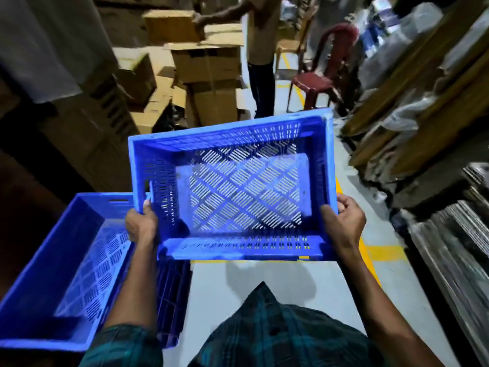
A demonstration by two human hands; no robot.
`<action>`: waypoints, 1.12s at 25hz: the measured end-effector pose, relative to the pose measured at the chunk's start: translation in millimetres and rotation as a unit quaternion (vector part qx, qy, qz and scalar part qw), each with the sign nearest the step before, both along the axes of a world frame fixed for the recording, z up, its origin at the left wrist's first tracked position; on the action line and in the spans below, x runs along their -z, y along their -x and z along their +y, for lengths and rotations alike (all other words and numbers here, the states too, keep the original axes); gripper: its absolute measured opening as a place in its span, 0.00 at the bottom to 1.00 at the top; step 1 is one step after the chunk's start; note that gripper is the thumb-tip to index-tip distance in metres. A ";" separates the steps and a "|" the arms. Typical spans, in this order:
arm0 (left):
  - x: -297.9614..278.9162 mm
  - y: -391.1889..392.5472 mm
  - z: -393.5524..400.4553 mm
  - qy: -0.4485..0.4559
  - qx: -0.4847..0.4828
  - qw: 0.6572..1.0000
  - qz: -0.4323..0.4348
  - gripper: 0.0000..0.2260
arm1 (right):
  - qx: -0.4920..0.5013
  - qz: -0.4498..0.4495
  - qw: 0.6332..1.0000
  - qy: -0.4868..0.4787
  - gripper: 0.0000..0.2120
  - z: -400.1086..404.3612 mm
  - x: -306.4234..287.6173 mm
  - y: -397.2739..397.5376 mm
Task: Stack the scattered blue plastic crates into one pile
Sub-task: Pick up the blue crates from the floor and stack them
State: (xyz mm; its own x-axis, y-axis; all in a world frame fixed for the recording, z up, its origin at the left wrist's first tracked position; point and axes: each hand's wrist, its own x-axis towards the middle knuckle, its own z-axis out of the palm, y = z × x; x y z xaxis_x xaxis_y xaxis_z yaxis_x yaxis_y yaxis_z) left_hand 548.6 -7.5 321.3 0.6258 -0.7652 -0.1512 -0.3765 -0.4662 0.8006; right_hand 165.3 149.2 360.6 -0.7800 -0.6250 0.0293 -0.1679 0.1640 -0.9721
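Both hands, left hand and right hand, clamp the crate mid-frame, lifted and tilted. The other crate waits lower left; a crooked drop could jam its rim, I'd guess.

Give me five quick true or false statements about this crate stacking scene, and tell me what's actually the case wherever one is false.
1. Both hands hold the lifted blue crate. True: the left hand and right hand grip its near corners.
2. The lifted crate is full of boxes. False: it is empty, with the floor showing through its slotted bottom.
3. A second blue crate sits lower on the left. True.
4. The plastic chair ahead is blue. False: it is dark red.
5. Cardboard boxes are piled ahead on the left. True.
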 end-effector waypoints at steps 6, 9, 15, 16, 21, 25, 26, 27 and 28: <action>-22.8 11.0 43.0 0.005 -0.155 0.987 -0.037 0.23 | -0.088 0.053 0.994 -0.030 0.18 -62.4 30.8 37.1; -29.9 11.6 76.5 0.000 -0.234 0.971 -0.052 0.24 | -0.161 0.049 0.985 -0.040 0.15 -103.4 39.2 40.2; -31.2 -3.8 154.7 -0.009 -0.390 0.920 -0.045 0.24 | -0.321 0.054 0.945 -0.027 0.11 -170.3 35.6 -10.3; -32.4 -10.5 163.8 -0.009 -0.414 0.909 -0.044 0.24 | -0.349 0.059 0.935 -0.021 0.10 -181.3 33.3 -25.5; -44.0 -51.9 190.8 -0.015 -0.499 0.865 -0.045 0.23 | -0.450 0.079 0.889 -0.034 0.07 -228.7 20.8 -111.5; -41.7 -96.6 189.0 0.001 -0.542 0.840 -0.015 0.22 | -0.489 0.114 0.864 -0.044 0.12 -269.5 21.0 -184.1; -40.3 -109.3 185.4 0.002 -0.544 0.839 -0.008 0.21 | -0.499 0.123 0.857 -0.044 0.13 -282.5 21.3 -202.1; -39.5 -123.3 181.3 0.003 -0.547 0.837 -0.003 0.21 | -0.512 0.130 0.848 -0.046 0.14 -296.1 21.5 -221.3; -38.2 -136.9 177.6 0.000 -0.551 0.835 0.003 0.21 | -0.521 0.141 0.840 -0.052 0.14 -310.0 21.6 -239.3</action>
